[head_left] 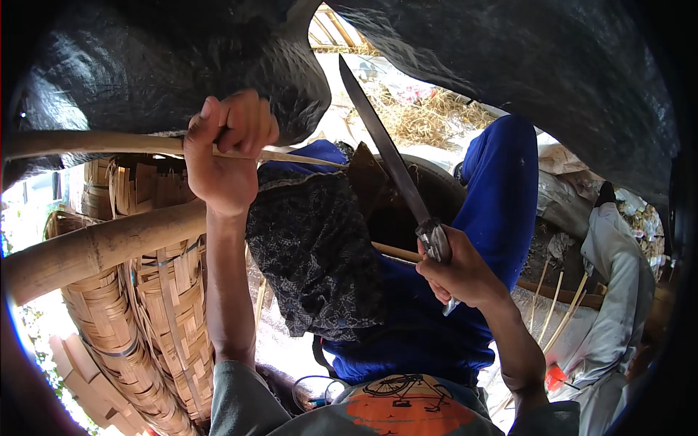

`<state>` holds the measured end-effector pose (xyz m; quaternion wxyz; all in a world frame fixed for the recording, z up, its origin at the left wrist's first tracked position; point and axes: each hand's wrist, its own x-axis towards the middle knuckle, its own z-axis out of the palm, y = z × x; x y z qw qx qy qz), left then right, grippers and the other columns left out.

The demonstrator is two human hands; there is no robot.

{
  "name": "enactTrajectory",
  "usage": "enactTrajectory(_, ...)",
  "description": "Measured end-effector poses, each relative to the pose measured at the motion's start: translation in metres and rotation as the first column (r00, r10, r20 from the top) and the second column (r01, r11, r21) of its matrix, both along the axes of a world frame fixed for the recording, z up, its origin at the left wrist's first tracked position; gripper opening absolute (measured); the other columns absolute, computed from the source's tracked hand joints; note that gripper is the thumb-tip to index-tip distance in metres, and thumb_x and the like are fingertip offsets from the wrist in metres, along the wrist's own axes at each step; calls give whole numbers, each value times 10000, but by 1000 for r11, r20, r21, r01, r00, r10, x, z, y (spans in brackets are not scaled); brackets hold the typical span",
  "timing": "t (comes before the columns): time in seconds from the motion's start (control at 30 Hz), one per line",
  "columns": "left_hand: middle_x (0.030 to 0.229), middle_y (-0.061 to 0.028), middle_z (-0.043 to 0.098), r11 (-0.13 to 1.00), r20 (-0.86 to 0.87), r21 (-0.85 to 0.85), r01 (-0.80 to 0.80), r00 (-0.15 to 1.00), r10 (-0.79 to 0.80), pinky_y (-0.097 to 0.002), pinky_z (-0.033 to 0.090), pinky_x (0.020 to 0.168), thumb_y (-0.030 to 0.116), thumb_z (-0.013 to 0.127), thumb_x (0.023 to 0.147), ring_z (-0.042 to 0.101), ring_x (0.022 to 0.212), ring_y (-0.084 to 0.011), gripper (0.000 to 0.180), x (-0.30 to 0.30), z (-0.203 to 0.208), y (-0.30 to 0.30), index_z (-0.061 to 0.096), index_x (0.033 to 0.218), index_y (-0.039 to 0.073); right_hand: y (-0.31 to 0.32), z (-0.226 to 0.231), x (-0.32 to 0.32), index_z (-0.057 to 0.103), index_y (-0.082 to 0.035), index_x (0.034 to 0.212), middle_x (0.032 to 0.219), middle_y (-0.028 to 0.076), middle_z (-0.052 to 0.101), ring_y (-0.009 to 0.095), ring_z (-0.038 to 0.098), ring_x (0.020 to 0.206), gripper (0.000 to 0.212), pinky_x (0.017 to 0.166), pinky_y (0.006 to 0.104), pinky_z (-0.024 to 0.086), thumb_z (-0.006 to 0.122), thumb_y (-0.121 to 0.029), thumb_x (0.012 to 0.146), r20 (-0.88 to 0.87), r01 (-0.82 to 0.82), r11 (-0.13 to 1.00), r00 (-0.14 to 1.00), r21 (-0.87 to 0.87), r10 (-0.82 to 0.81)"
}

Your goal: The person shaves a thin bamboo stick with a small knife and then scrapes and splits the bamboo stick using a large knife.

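Note:
My left hand [227,152] is raised and closed round a long bamboo strip [94,142]. The strip runs in from the left edge, and its thinner end reaches just past the patterned cloth. In my right hand [465,272] is the handle of a machete [387,149], its long dark blade slanting up and to the left. The blade's tip is higher than the strip and apart from it. A dark patterned cloth [313,254] drapes over my left thigh, between my two arms. My blue trouser leg [502,196] is bent behind the right hand.
A thick bamboo pole [102,251] crosses at the left, before tall woven bamboo baskets [156,327]. Black sheeting [523,73] hangs overhead. A dark rounded vessel [447,185] stands beyond my knees, with straw [429,116] farther off. Thin sticks [563,316] and crumpled pale material [618,261] are at right.

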<state>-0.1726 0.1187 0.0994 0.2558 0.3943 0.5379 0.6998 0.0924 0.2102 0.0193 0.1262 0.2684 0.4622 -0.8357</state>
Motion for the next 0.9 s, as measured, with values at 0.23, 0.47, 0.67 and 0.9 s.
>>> enactTrajectory(0.23, 508, 24, 242, 991, 12, 103, -89, 996, 88, -258, 180, 464, 321, 373, 984, 191, 466, -78, 494, -6, -6, -7, 267, 542, 127, -5, 1, 1, 410, -45, 860, 517, 11, 451, 86, 485, 374, 159, 331, 245, 387, 525, 43, 793, 1, -10, 1000, 1000, -1, 10)
enactTrajectory(0.47, 475, 18, 227, 968, -106, 105, -230, 965, 241, -275, 146, 423, 250, 374, 994, 159, 428, -75, 503, 9, -11, 19, 228, 532, 115, -12, 11, -16, 446, -17, 923, 523, 21, 460, 96, 498, 381, 159, 337, 255, 398, 561, 4, 815, -44, -89, 995, 995, 52, 92)
enactTrajectory(0.67, 461, 14, 208, 938, -126, 114, -327, 932, 340, -279, 132, 420, 217, 424, 976, 147, 423, -78, 497, 7, -14, 23, 209, 541, 111, -25, 10, -30, 458, -9, 940, 545, 35, 493, 100, 511, 393, 161, 338, 255, 391, 571, -12, 826, -83, -119, 990, 989, 70, 124)
enactTrajectory(0.9, 480, 18, 174, 962, -86, 62, -264, 959, 269, -289, 129, 449, 231, 389, 981, 120, 464, -84, 484, -1, -10, 4, 200, 546, 136, -25, 15, -37, 471, -18, 929, 555, 30, 504, 97, 503, 390, 149, 331, 253, 379, 573, -11, 821, -105, -167, 984, 979, 67, 173)
